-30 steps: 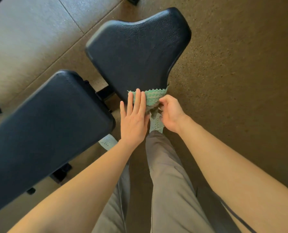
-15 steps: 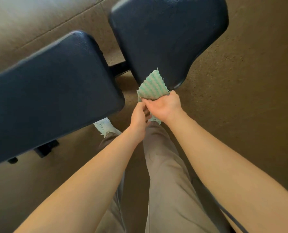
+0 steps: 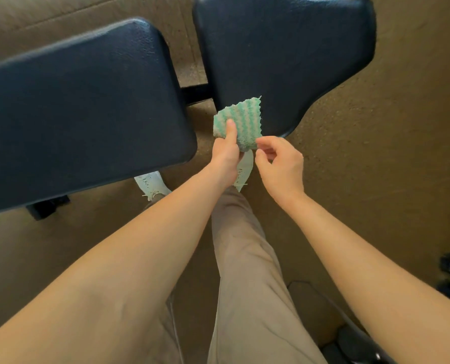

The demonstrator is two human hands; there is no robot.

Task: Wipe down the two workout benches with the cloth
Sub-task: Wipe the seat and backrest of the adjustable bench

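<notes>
Head view, looking down past both bare forearms. My left hand holds a small folded cloth, green and white in wavy stripes. The thumb presses on its near face, and the other left fingers are hidden behind it. The cloth stands up from those fingers, its top corner pointing away from me.

My right hand is just right of the cloth, its fingers loosely curled with nothing between them. The forefinger tip is at the cloth's lower right corner; I cannot tell whether it touches.

Beyond my fingers, and below them, is a dark padded bench in two parts. The right pad lies straight ahead of the cloth, which is in the air over its near, narrow end. The left pad, long and rounded at the corners, stretches away to the left of my left hand. A black frame bar shows in the gap between the pads.

Under my fingers are a pale shoe and a tan trouser leg, with a second pale shoe to the left, on a brown speckled floor.
</notes>
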